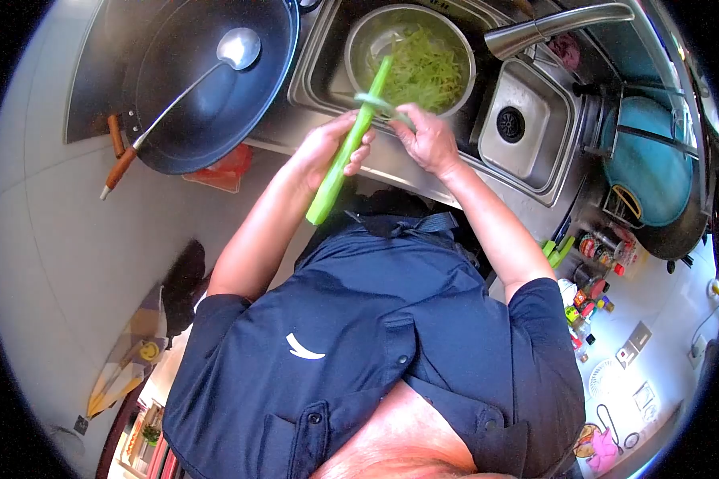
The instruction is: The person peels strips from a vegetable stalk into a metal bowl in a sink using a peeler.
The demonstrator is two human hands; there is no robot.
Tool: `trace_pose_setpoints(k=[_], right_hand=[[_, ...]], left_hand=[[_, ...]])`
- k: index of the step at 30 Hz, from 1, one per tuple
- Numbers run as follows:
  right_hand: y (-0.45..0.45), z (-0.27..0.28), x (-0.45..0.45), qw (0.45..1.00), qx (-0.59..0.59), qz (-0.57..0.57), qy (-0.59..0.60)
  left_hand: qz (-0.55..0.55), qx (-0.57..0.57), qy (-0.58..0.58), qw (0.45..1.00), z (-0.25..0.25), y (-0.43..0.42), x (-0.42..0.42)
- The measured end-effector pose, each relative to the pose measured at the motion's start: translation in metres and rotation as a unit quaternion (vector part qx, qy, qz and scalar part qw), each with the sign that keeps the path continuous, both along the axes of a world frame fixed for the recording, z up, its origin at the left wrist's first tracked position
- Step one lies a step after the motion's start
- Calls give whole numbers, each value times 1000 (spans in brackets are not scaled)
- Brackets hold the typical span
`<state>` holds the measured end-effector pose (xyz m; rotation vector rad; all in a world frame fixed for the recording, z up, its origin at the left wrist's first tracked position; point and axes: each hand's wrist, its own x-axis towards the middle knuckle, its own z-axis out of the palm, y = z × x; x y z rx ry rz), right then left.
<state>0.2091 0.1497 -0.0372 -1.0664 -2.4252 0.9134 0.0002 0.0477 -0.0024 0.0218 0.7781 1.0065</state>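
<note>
My left hand (327,148) is closed around the middle of a long, bright green vegetable stalk (339,172), which looks peeled and slants up over the sink edge. In my right hand (430,140) is a pale-green peeler (373,100), somewhat blurred, its head lying across the upper part of the stalk. Just beyond both hands, a metal bowl (358,49) stands in the larger sink basin (315,76). Thin green strips (427,72) fill much of that bowl.
A large dark wok (188,104) with a wooden-handled ladle (238,49) sits at left. The faucet (535,33) reaches over the sink, beside a smaller basin (527,128). At right are a blue round item (651,172), several bottles (595,247) and more green stalks (561,251).
</note>
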Motion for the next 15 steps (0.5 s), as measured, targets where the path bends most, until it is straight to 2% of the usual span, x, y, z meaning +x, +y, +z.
trace_pose_setpoints(k=[2,4,6,7,8,10,12,13,15], right_hand=[[18,-12,0,1000,-13,-18,3],[47,-28,2,980,-10,-165,-114],[73,-32,7,957,-46,-214,-189],[75,-31,10,967,-3,-206,-149],[76,-34,14,967,-3,-206,-148],[66,-26,15,985,7,-161,-61],[45,-12,11,991,-61,-121,-15],[32,-2,8,992,-69,-103,-30],[13,-2,6,998,-42,-44,13]], left_hand=[[-11,3,1,1000,4,-3,-3],[-33,10,-8,999,5,-8,-4],[-34,0,-13,999,6,-11,-4],[-29,-10,-17,999,7,-11,-5],[-29,-10,-16,999,6,-11,-2],[6,-33,-10,999,6,-12,-1],[7,-34,-11,999,4,-11,-1],[7,-35,-10,999,4,-10,-1],[2,-26,-12,1000,6,-7,1]])
